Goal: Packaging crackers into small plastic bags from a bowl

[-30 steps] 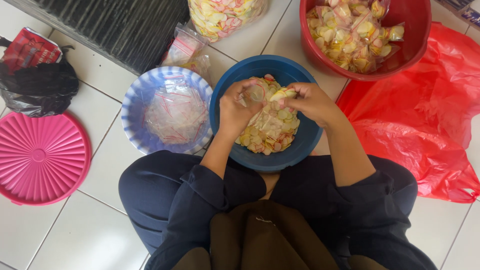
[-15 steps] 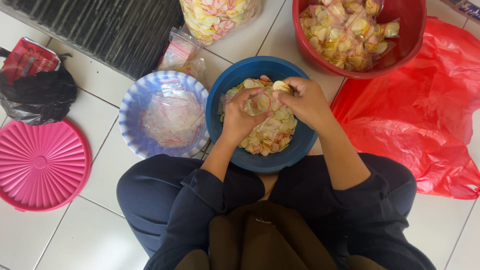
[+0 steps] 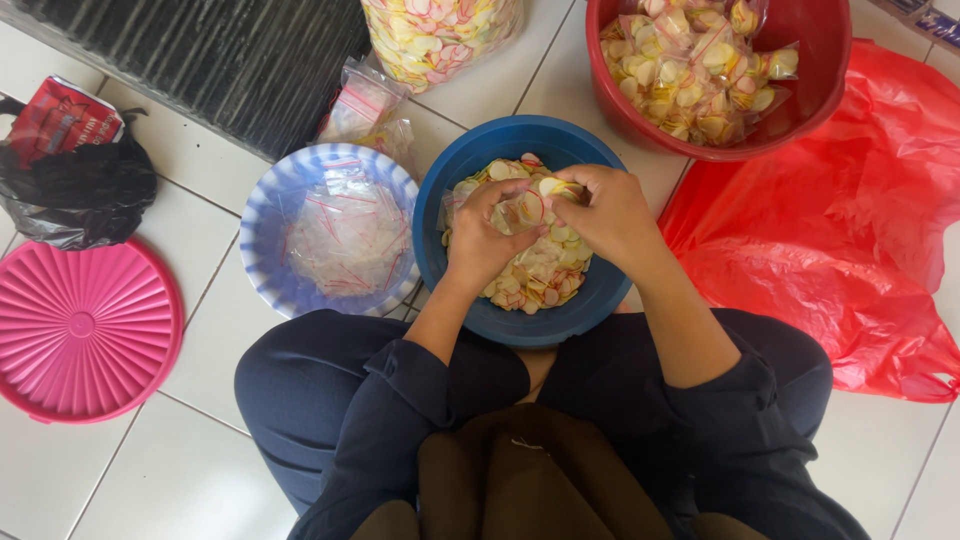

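Both hands meet over the blue bowl [image 3: 470,300] of yellow-and-pink crackers [image 3: 545,275]. The left hand [image 3: 480,240] and right hand [image 3: 605,215] close their fingers around a small clear plastic bag [image 3: 522,208] partly filled with crackers.

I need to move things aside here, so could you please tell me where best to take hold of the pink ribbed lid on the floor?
Probably at the rim of the pink ribbed lid, on its right-hand edge. It lies flat on the tiles, so only the thin edge gives the fingers purchase, and that side faces bare floor, while the black bag crowds its top edge.
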